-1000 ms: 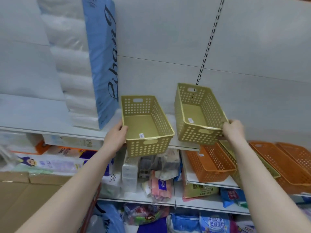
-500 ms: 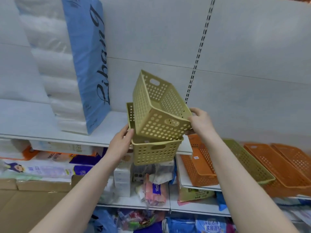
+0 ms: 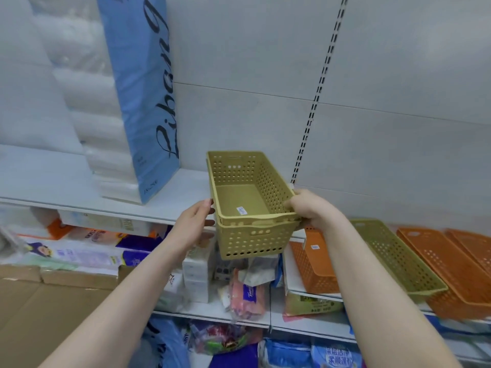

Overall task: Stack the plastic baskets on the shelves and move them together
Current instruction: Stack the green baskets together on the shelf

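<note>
Two olive-yellow perforated plastic baskets are nested one inside the other; the upper basket (image 3: 248,199) sits in the lower basket (image 3: 253,241), which overhangs the front edge of the white top shelf (image 3: 66,187). My right hand (image 3: 309,209) grips the right rim of the nested pair. My left hand (image 3: 195,223) rests against the left side of the stack, fingers apart and touching the wall. A small white price sticker lies on the upper basket's floor.
A tall blue-and-white pack of paper rolls (image 3: 132,102) stands left of the baskets. On the lower shelf to the right lie orange baskets (image 3: 313,264) and a long olive basket (image 3: 398,258). Tissue packs fill the shelves below; cardboard boxes (image 3: 53,301) sit at lower left.
My right hand has carried the second basket leftward, tipped it level and lowered it into the basket at my left hand; the two are nested now.
</note>
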Demonstrator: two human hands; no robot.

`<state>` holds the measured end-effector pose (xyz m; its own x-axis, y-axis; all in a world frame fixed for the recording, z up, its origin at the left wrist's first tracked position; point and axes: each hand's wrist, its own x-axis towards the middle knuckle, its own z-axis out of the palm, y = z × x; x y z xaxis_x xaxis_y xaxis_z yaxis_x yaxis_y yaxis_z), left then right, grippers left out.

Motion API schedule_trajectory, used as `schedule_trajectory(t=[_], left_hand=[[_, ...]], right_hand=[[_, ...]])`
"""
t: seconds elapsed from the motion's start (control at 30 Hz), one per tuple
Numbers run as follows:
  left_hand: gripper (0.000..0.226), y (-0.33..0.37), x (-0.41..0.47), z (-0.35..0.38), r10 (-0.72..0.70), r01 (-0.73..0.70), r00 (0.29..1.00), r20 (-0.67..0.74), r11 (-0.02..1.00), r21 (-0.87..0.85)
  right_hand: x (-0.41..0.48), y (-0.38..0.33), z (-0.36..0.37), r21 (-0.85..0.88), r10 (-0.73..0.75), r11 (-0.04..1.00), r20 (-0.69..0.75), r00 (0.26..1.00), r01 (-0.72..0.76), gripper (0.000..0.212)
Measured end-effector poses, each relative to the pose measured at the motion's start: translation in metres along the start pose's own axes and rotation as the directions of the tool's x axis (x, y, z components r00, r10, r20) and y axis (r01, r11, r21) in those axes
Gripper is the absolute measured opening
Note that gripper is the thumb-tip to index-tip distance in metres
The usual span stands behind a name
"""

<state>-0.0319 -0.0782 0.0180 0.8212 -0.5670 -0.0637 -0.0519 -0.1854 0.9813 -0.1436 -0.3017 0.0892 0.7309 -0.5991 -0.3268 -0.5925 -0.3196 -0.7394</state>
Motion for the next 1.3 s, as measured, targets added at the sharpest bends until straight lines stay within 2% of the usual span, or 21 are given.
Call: schedule_trajectory(t=[0.03,0.17,0.27,0.33,0.4,0.53,0.6,0.67,0.73,0.83,0.97,1.0,1.07,1.1,1.17,1.23,1.3], left_hand=[[0.057,0.0,0.0,-0.001,-0.01,0.01,1.0,0.006,1.0,-0.014],[0.06,0.006,-0.01,0.002,-0.018,0.018,1.0,0.002,0.996,-0.085],[0.044,0.006,-0.029,0.015,0.023,-0.017,0.999,0.026,0.981,-0.192],[0.044,0.001,-0.046,0.031,0.038,-0.033,0.999,0.019,0.975,-0.22],[0.053,-0.012,-0.061,0.055,0.051,-0.05,0.999,-0.001,0.976,-0.211],[0.066,-0.042,-0.1,0.11,0.103,-0.098,0.992,0.072,0.993,-0.07],[0.071,-0.05,-0.121,0.132,0.109,-0.112,0.981,0.158,0.994,0.008],[0.081,-0.049,-0.141,0.156,0.152,-0.176,0.949,0.278,0.982,0.062],[0.09,-0.042,-0.149,0.184,0.164,-0.194,0.925,0.343,0.98,0.053],[0.092,-0.03,-0.134,0.228,0.108,-0.129,0.96,0.259,0.99,0.065],[0.094,-0.023,-0.074,0.281,0.061,-0.056,0.983,0.173,0.998,-0.034],[0.093,-0.017,-0.063,0.294,0.051,-0.047,0.986,0.16,0.998,-0.032],[0.092,-0.007,-0.049,0.323,0.035,-0.026,0.991,0.126,0.997,-0.076],[0.09,-0.003,-0.042,0.337,0.015,-0.003,0.994,0.108,0.994,-0.109],[0.087,0.005,-0.031,0.359,-0.038,0.048,0.997,0.064,0.983,-0.175],[0.084,0.006,-0.022,0.376,-0.085,0.087,0.996,0.021,0.966,-0.243],[0.084,0.008,-0.018,0.386,-0.123,0.113,0.992,-0.021,0.955,-0.274]], right_hand=[[-0.001,0.003,0.003,0.005,-0.023,1.0,-0.001,1.0,0.023,0.034],[-0.027,0.033,0.017,-0.159,-0.243,0.963,-0.155,0.957,0.219,0.035],[-0.069,0.083,0.028,-0.16,-0.358,0.93,-0.204,0.911,0.329,0.039],[-0.098,0.119,0.035,-0.107,-0.38,0.925,-0.242,0.893,0.364,0.041],[-0.117,0.156,0.045,-0.072,-0.333,0.942,-0.32,0.887,0.328,0.043],[-0.147,0.223,0.073,-0.036,-0.11,0.993,-0.542,0.833,0.108,0.045],[-0.163,0.25,0.077,-0.025,-0.044,0.999,-0.641,0.766,0.037,0.042],[-0.178,0.267,0.071,0.044,0.007,0.999,-0.688,0.726,0.032,0.039],[-0.182,0.28,0.056,0.132,0.064,0.991,-0.686,0.725,0.037,0.037],[-0.17,0.301,0.024,0.104,0.023,0.993,-0.673,0.739,0.063,0.034],[-0.131,0.319,-0.053,0.106,-0.026,0.991,-0.465,0.885,0.085,0.016],[-0.118,0.324,-0.077,0.166,-0.015,0.982,-0.414,0.91,0.092,0.021],[-0.083,0.342,-0.125,0.234,0.015,0.968,-0.432,0.902,0.096,0.048],[-0.066,0.349,-0.147,0.194,0.028,0.978,-0.47,0.882,0.072,0.052],[-0.03,0.368,-0.184,0.035,0.027,0.999,-0.473,0.881,-0.012,0.039],[0.008,0.383,-0.21,-0.102,0.044,0.99,-0.405,0.913,-0.093,0.036],[0.041,0.397,-0.222,-0.222,0.067,0.964,-0.324,0.944,-0.144,0.042]])
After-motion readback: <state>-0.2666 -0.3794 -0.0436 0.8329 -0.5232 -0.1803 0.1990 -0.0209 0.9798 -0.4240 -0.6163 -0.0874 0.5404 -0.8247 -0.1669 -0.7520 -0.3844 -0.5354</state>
